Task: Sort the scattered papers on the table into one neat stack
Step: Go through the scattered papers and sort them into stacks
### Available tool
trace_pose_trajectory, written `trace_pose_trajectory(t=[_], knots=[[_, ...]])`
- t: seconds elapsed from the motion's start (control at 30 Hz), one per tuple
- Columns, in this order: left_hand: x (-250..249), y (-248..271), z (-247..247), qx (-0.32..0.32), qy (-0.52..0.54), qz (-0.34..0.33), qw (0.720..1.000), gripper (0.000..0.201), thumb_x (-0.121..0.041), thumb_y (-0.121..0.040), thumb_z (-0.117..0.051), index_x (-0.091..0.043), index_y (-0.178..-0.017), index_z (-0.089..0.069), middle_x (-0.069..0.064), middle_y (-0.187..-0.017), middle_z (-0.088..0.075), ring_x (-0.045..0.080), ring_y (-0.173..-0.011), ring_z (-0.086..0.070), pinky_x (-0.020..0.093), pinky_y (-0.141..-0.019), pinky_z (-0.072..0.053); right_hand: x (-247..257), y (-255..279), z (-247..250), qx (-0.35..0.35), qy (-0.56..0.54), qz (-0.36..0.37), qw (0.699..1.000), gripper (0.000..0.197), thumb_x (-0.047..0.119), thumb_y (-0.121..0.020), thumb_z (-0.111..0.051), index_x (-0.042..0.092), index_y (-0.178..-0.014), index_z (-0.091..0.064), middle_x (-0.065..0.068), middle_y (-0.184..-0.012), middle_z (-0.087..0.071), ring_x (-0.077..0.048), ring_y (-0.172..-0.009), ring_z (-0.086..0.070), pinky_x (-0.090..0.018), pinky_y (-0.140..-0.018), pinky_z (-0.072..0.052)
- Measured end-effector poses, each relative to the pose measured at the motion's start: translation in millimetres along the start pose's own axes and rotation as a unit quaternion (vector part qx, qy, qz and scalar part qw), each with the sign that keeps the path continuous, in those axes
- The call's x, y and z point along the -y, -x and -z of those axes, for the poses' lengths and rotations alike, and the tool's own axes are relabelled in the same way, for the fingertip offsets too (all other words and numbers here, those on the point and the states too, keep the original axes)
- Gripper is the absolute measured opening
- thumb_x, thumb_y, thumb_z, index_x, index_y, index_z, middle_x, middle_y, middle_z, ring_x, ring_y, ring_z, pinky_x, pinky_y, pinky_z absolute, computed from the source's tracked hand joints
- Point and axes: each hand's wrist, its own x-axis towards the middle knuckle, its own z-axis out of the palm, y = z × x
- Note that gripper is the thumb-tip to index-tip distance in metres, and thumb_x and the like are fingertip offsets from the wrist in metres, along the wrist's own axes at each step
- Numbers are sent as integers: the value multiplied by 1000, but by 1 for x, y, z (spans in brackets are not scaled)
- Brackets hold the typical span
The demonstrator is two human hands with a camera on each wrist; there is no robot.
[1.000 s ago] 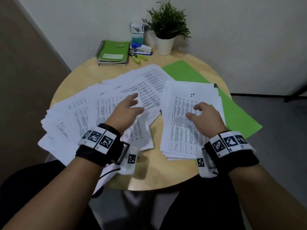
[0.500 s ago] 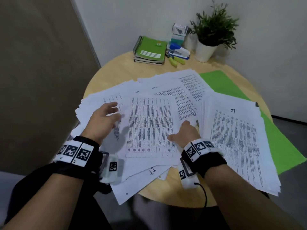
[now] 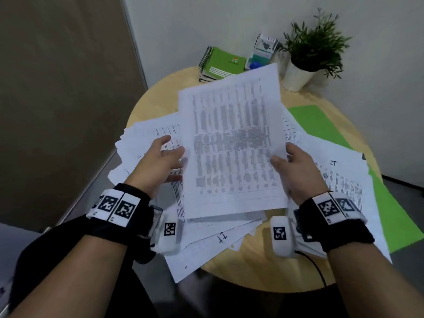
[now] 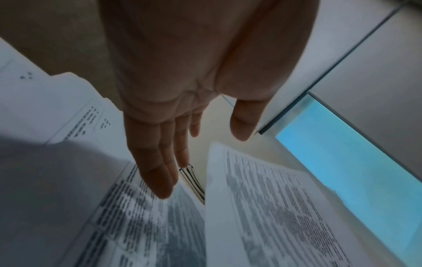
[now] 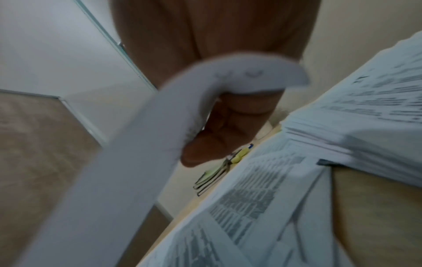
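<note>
White printed papers (image 3: 146, 143) lie scattered over the left and middle of a round wooden table (image 3: 259, 267). On the right, a thicker stack (image 3: 344, 180) marked "IT" lies on a green sheet. My right hand (image 3: 291, 164) pinches the right edge of one printed sheet (image 3: 231, 143) and holds it tilted up above the table; the right wrist view shows that sheet (image 5: 128, 153) curling under my thumb. My left hand (image 3: 167, 157) hovers at the sheet's left edge, fingers straight and holding nothing. In the left wrist view, the left hand (image 4: 182, 144) is spread above the papers.
At the table's far edge stand green spiral notebooks (image 3: 220, 63), a small box (image 3: 263, 49), a blue stapler (image 3: 255, 64) and a potted plant (image 3: 307, 56). A green sheet (image 3: 321, 125) lies under the right stack. A brown wall panel (image 3: 57, 88) is on the left.
My right hand moved from the right stack to the middle, took a printed sheet and lifted it off the table. My left hand left the left-hand papers and rose beside the sheet.
</note>
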Motion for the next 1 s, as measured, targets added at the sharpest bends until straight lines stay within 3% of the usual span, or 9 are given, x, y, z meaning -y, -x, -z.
trace_pose_trajectory(t=[0.1,0.17,0.23,0.33,0.5,0.7,0.8,0.87,1.0], knots=[[-1,1,3,8,60,-9,998,38,-15,-96,-59,-12,-132,-48,3,-106,-70,22,-82,-57,30,-69,-46,2,-4,-21,68,-60,-14,996,21,6,-92,-56,14,-109,-66,-6,-99,-73,-26,-91,-70,-41,-83,-55],[-5,4,8,-34,63,-36,997,30,3,-97,-50,-8,-124,-52,5,-105,-71,14,-74,-67,20,-64,-53,3,-9,-34,74,-43,-28,996,11,17,-94,-57,17,-98,-67,0,-85,-72,-23,-77,-68,-36,-75,-54],[-7,2,20,-89,27,-61,994,36,7,-95,-49,-11,-126,-54,1,-111,-70,10,-90,-71,30,-81,-58,-2,-17,-40,47,16,-52,997,13,30,-95,-56,20,-90,-63,2,-83,-68,-23,-74,-64,-37,-74,-53],[-8,-1,37,-154,-13,-69,986,38,3,-93,-55,-19,-124,-56,-5,-112,-68,16,-104,-66,45,-98,-51,-16,-19,-51,12,235,-94,967,34,35,-91,-62,13,-116,-58,-3,-110,-62,-21,-94,-59,-33,-84,-48],[-13,1,38,-134,26,-50,989,38,4,-95,-52,-13,-129,-56,2,-118,-68,18,-105,-66,42,-96,-52,-41,-12,-74,49,442,-111,889,60,46,-87,-61,9,-131,-43,-14,-130,-47,-32,-119,-46,-41,-89,-46],[-17,1,34,-97,69,-47,992,41,9,-96,-47,-10,-131,-53,4,-117,-68,13,-96,-69,32,-80,-58,-36,-16,-59,70,331,-102,936,5,16,-90,-60,13,-89,-56,-11,-107,-66,-21,-80,-55,-22,-61,-40],[-16,1,33,-76,79,-46,993,40,10,-95,-45,-11,-129,-55,1,-108,-71,12,-86,-73,26,-66,-59,-30,-16,-38,53,225,-103,968,25,16,-93,-54,16,-117,-62,-5,-112,-66,-18,-87,-58,-26,-77,-49],[-16,2,32,-61,84,-42,994,40,10,-96,-44,-12,-126,-55,1,-107,-71,11,-86,-73,25,-64,-58,-26,-16,-24,15,120,-90,989,37,22,-93,-54,19,-130,-56,-1,-121,-63,-19,-104,-61,-40,-97,-48],[-14,0,25,-64,60,-37,995,35,6,-97,-46,-12,-127,-52,2,-112,-67,8,-89,-68,17,-64,-54,-6,-14,-16,45,-141,-43,988,24,4,-94,-50,15,-112,-64,-11,-110,-70,-30,-101,-67,-53,-93,-51]])
